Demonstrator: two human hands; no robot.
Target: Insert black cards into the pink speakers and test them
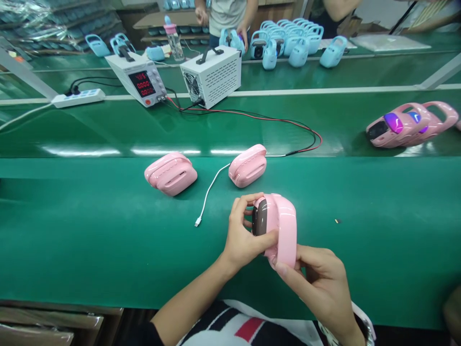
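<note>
Both my hands hold one pink handled device [286,226], possibly a small speaker, above the green table. My left hand [243,235] wraps its dark front side, thumb pressed on the pink shell. My right hand [320,283] pinches its near lower end between thumb and fingers. Just beyond lies a second pink device [248,166], and a third pink device [171,174] rests farther left. A white USB cable [211,192] runs between these two, its plug lying on the table.
A power supply [139,81] with red digits stands beside another grey-white box [212,74]. Red and black leads [252,115] cross the table. Lit pink devices [410,125] sit at right. Many light-blue devices [298,50] stand at the back near a co-worker [230,19].
</note>
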